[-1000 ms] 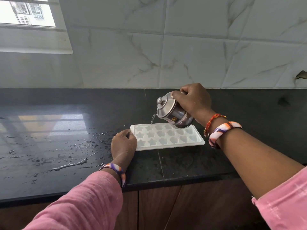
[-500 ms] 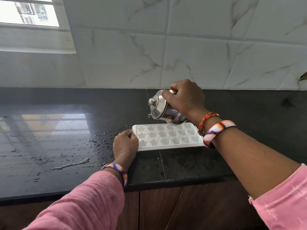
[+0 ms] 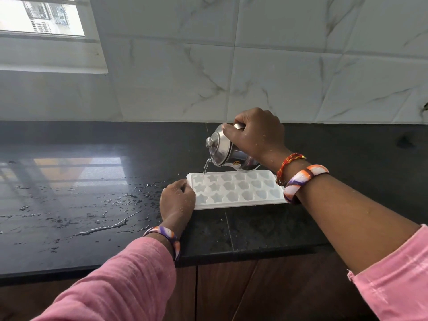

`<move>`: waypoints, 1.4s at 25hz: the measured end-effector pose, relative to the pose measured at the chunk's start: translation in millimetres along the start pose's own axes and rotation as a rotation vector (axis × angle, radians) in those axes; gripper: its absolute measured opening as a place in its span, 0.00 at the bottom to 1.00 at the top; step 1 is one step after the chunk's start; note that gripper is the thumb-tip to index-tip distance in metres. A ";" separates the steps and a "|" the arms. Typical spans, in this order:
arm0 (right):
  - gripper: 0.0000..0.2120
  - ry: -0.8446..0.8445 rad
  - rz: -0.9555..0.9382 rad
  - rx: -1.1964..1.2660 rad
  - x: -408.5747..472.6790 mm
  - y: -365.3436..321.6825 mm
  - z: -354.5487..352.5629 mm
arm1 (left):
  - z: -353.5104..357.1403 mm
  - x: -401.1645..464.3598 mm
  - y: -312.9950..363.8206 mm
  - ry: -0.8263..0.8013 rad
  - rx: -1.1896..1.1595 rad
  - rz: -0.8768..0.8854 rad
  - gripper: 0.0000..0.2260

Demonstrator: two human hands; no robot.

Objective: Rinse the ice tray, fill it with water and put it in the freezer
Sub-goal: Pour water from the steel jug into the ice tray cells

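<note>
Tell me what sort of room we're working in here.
Most likely a home kitchen: a black stone countertop over wooden cabinet doors, a marble-look tiled wall behind, and a steel jug pouring water into an ice tray.

At frame centre her right hand (image 3: 259, 133) tipped a steel jug (image 3: 228, 151), water (image 3: 206, 169) streaming into the white ice tray (image 3: 238, 189), whose left end her left hand (image 3: 177, 200) gripped.

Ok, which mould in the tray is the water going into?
The star mould at the tray's left end, middle row, beside the left hand.
</note>
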State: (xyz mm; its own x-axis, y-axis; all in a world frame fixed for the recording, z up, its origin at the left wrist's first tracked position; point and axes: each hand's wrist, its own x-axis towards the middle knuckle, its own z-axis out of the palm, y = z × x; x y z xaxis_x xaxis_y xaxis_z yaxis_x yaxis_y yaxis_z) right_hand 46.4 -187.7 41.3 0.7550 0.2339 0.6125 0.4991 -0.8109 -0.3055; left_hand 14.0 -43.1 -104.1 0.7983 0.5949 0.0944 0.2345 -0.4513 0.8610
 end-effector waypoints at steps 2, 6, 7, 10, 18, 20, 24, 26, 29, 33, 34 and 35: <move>0.23 0.002 0.058 0.025 -0.2 1.8 0.9 | 0.1 0.3 0.0 0.003 0.005 -0.003 0.12; 0.25 0.037 0.200 0.200 0.0 7.2 1.2 | 0.6 0.7 -0.2 0.002 0.010 0.002 0.11; 0.24 0.046 0.226 0.232 0.3 7.8 0.8 | 0.8 1.0 -0.2 0.002 0.009 0.004 0.11; 0.24 0.056 0.249 0.282 0.1 6.5 -1.8 | 0.6 0.2 0.5 -0.002 0.009 0.004 0.12; 0.24 0.032 0.113 0.178 -7.9 2.1 -2.8 | 0.3 -0.1 0.6 -0.010 -0.015 -0.005 0.13; 0.23 0.019 0.072 0.143 -10.7 2.2 -3.5 | 0.5 -0.7 0.5 -0.008 -0.013 -0.008 0.12; 0.17 0.015 0.007 0.117 -15.0 1.4 -4.5 | 0.9 -0.4 0.5 -0.006 -0.017 -0.013 0.12; 0.16 0.003 -0.038 0.105 -17.1 0.0 -5.3 | 0.9 -0.1 0.4 -0.005 -0.015 -0.009 0.12; 0.15 0.000 -0.074 0.086 -19.9 0.2 -6.7 | 0.2 -1.3 0.9 0.001 -0.014 0.002 0.12; 0.20 -0.011 -0.003 0.069 -20.2 2.3 -6.6 | 0.4 -1.0 1.3 0.004 -0.011 0.012 0.12; 0.22 -0.014 0.036 0.092 -19.4 3.8 -6.3 | 0.7 -0.7 0.8 0.003 -0.008 0.013 0.11; 0.22 -0.011 0.081 0.138 -18.2 5.8 -6.1 | 1.2 -0.2 0.1 0.002 -0.006 0.014 0.11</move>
State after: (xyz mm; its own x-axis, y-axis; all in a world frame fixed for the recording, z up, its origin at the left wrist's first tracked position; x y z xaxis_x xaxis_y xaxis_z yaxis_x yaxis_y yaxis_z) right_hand 33.0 -199.9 32.7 0.7995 0.1776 0.5738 0.4895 -0.7463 -0.4511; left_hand 14.5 -44.1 -104.6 0.8005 0.5898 0.1069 0.2202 -0.4553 0.8627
